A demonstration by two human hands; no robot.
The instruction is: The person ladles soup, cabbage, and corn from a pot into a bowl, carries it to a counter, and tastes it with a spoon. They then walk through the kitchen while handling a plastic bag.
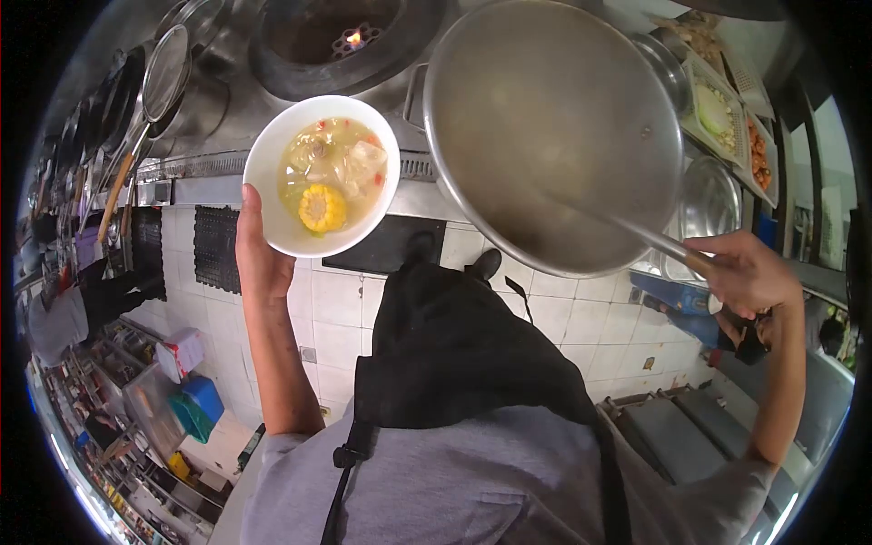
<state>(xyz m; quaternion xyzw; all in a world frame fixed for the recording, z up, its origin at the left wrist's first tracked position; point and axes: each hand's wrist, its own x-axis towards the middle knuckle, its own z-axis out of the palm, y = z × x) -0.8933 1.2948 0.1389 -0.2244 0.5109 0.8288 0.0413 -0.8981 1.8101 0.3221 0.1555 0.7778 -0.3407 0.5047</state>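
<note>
At the left, a round strainer [167,73] with a wooden handle lay at the edge of a metal cooking counter [195,189], while a person in a light top [56,325] was beyond, near crowded shelves [136,409]. White floor tiles [336,295] spread below, with black mats [218,247] on them, and toward the top a flame [355,38] burned inside a round stove ring [304,45]. At the right, trays of food [718,118], one holding orange pieces, stood beyond a big metal pot [554,109], and part of another person [677,313] in blue showed lower down. The white bowl [259,154] was above the floor, just in front of the counter and left of the pot; it was round, smooth and well filled with pale yellow broth, a thick round of yellow corn [322,208], pale chunks and small red bits. The left hand [265,265] pinched its side, thumb up at the rim and the other fingers mostly hidden underneath. The pot was wide and dull grey, its contents cloudy. The right hand [749,272] was closed around the long handle [649,238] of a tool that slanted over the pot's rim, its far end hidden in the murk
</note>
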